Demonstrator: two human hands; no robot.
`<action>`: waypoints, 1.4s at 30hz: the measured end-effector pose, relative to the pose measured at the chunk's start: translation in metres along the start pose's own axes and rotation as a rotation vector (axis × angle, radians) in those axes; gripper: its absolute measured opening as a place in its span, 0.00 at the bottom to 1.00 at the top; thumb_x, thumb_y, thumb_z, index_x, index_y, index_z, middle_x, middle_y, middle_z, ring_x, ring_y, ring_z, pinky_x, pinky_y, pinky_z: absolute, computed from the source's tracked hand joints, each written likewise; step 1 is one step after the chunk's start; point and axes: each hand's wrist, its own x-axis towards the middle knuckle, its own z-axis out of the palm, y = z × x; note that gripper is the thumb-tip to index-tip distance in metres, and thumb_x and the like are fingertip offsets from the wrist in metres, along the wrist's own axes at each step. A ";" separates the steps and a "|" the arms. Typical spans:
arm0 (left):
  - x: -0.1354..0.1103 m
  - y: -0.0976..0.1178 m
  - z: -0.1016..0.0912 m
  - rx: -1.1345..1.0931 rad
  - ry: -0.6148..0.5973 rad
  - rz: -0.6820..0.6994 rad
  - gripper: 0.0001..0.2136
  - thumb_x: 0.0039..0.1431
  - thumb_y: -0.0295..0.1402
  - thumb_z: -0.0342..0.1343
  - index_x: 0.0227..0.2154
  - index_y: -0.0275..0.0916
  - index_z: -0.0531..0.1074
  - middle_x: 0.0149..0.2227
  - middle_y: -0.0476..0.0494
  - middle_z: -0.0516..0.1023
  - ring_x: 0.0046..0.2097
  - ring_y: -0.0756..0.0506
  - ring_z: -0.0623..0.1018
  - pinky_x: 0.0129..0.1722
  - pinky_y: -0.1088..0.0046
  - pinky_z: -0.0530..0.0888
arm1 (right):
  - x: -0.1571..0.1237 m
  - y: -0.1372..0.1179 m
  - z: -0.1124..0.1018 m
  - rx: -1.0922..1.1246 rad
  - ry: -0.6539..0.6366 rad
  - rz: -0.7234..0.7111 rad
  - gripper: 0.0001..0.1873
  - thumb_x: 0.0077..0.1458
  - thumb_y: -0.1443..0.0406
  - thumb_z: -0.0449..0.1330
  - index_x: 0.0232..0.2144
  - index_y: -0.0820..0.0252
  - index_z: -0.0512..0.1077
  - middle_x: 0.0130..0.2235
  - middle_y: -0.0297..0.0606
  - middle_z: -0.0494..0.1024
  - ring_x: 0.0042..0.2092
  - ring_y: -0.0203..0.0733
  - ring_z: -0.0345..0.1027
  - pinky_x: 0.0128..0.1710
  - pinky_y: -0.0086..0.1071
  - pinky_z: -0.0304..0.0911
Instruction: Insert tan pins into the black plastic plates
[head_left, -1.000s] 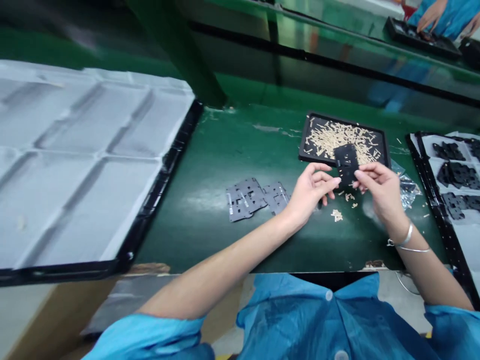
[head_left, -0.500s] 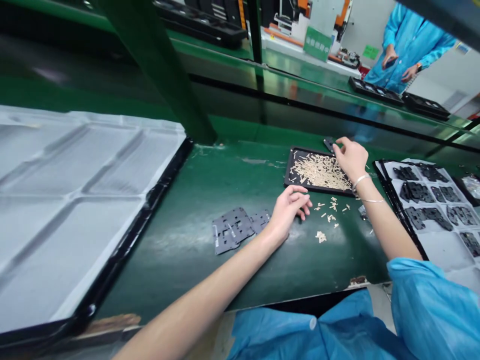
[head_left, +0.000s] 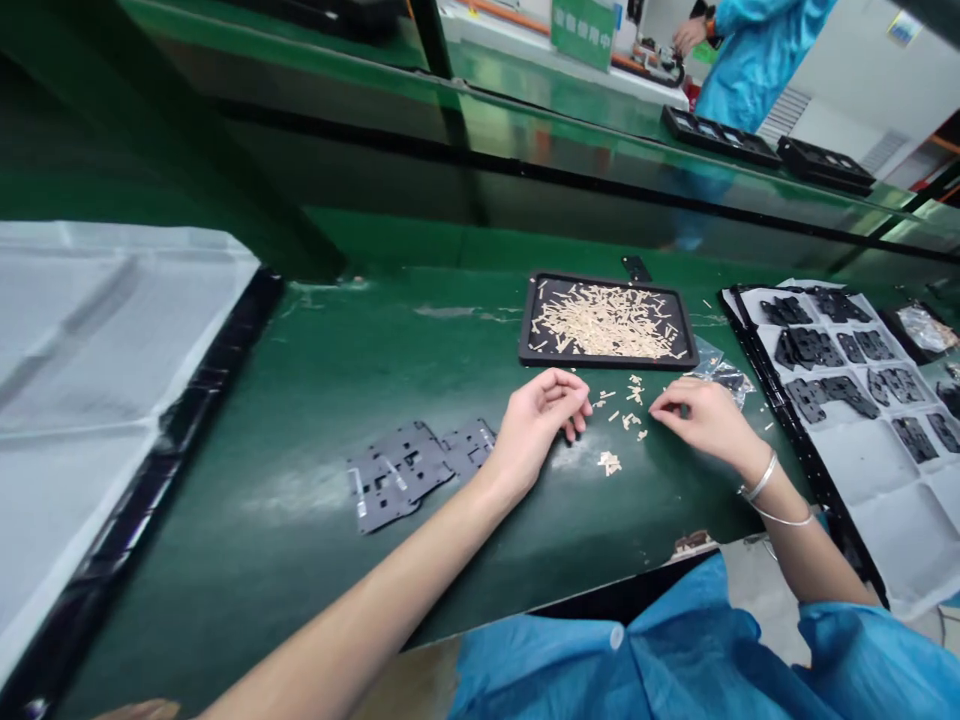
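Two hands were in view over the green surface (head_left: 390, 340), both near the middle of its near edge. The left hand (head_left: 536, 425) lay loosely curled, its fingers (head_left: 576, 398) half closed and resting on the surface, with nothing seen in their grasp. The right hand (head_left: 701, 420) lay palm down, its fingertips (head_left: 661, 408) drawn together against the surface; whether they pinched anything could not be told. Two bracelets (head_left: 761, 480) circled that wrist. A scatter of small tan strips (head_left: 628, 412) lay loose between the two sets of fingertips, nearer the right ones, too small to count exactly, with one separate clump (head_left: 609, 462) just toward the near edge. One black tray (head_left: 600, 364), heaped with uncounted strips of the same kind, stood just beyond the hands, and one small black part (head_left: 636, 267) lay at its far edge. Grey plates (head_left: 405, 472), at least two and overlapping, lay left of the left wrist. One lined tray (head_left: 862, 470) at the right edge carried several groups of dark parts (head_left: 810, 348). One larger lined tray (head_left: 90, 400) occupied the left edge.
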 end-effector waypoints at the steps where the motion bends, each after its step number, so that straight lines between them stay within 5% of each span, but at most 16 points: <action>1: 0.000 -0.001 0.000 0.056 -0.013 0.008 0.09 0.50 0.35 0.61 0.27 0.35 0.69 0.24 0.49 0.74 0.23 0.53 0.72 0.21 0.79 0.67 | -0.001 -0.003 0.002 0.001 -0.024 -0.008 0.06 0.52 0.72 0.62 0.26 0.58 0.77 0.28 0.34 0.78 0.30 0.36 0.68 0.32 0.29 0.59; 10: 0.008 -0.002 -0.007 0.136 0.064 0.058 0.10 0.48 0.36 0.62 0.27 0.36 0.68 0.23 0.49 0.74 0.23 0.52 0.71 0.22 0.77 0.66 | 0.008 -0.042 0.007 -0.120 -0.324 -0.296 0.01 0.55 0.69 0.63 0.32 0.61 0.76 0.35 0.37 0.80 0.40 0.40 0.70 0.36 0.31 0.58; 16: 0.006 0.000 -0.005 0.098 0.064 0.042 0.10 0.48 0.36 0.61 0.27 0.35 0.68 0.22 0.50 0.73 0.22 0.53 0.71 0.22 0.78 0.66 | 0.005 -0.051 0.014 -0.304 -0.318 -0.429 0.06 0.59 0.68 0.59 0.30 0.64 0.75 0.33 0.41 0.77 0.38 0.42 0.67 0.32 0.33 0.57; 21: 0.003 0.000 -0.002 0.154 0.002 0.019 0.09 0.50 0.36 0.60 0.27 0.36 0.68 0.23 0.49 0.73 0.22 0.53 0.71 0.23 0.77 0.66 | 0.000 -0.046 0.023 -0.335 -0.165 -0.515 0.10 0.58 0.71 0.57 0.25 0.62 0.73 0.28 0.39 0.76 0.33 0.40 0.66 0.29 0.33 0.56; 27: -0.002 0.002 0.001 0.270 -0.101 0.007 0.09 0.53 0.38 0.57 0.27 0.36 0.68 0.23 0.50 0.71 0.22 0.53 0.67 0.20 0.79 0.62 | 0.002 -0.032 0.025 -0.070 0.101 -0.449 0.08 0.57 0.71 0.57 0.26 0.61 0.73 0.26 0.34 0.76 0.31 0.36 0.66 0.31 0.30 0.60; 34: -0.008 0.002 0.004 0.072 -0.401 -0.280 0.18 0.56 0.46 0.55 0.23 0.36 0.65 0.19 0.49 0.71 0.18 0.56 0.61 0.16 0.80 0.50 | 0.004 -0.033 0.024 -0.091 0.386 -0.549 0.08 0.57 0.73 0.58 0.27 0.63 0.73 0.28 0.38 0.79 0.31 0.38 0.67 0.30 0.30 0.64; 42: -0.008 0.001 0.006 -0.051 -0.310 -0.218 0.15 0.51 0.42 0.63 0.26 0.35 0.67 0.19 0.51 0.71 0.18 0.57 0.61 0.16 0.82 0.51 | 0.005 -0.037 0.024 0.027 0.524 -0.486 0.06 0.55 0.75 0.58 0.32 0.63 0.73 0.31 0.41 0.80 0.33 0.39 0.70 0.34 0.33 0.69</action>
